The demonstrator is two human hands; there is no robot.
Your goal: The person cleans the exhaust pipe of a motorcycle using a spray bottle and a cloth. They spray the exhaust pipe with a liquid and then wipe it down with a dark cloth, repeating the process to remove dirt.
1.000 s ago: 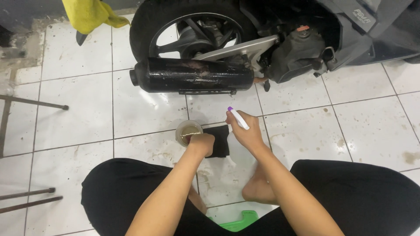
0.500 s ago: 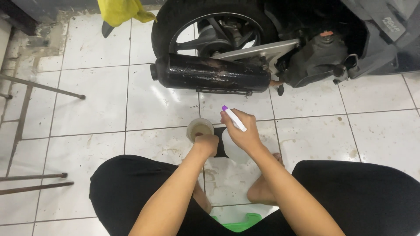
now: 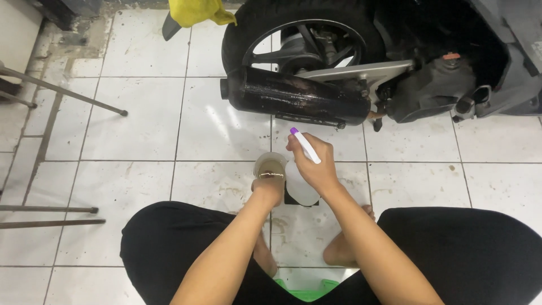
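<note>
My right hand (image 3: 316,166) grips a translucent white spray bottle (image 3: 301,189) with a white trigger head and purple nozzle (image 3: 294,131), held just above the floor tiles. My left hand (image 3: 270,187) holds a small clear cup (image 3: 271,165) with brownish liquid, right beside the bottle's left side. A small black object (image 3: 293,199) lies on the tile under the bottle, mostly hidden. Both hands are in front of a scooter's black exhaust (image 3: 293,99).
The scooter's rear wheel (image 3: 305,39) and engine (image 3: 435,90) fill the top right. A yellow cloth (image 3: 197,11) hangs at the top. Metal legs (image 3: 68,93) and rods (image 3: 51,217) are at the left. My bare feet (image 3: 344,248) and a green stool (image 3: 307,291) are below.
The view has swung left, so the scooter sits further right in frame. My hands keep the bottle and cup together; the bottle's pale body now shows over the black object.
</note>
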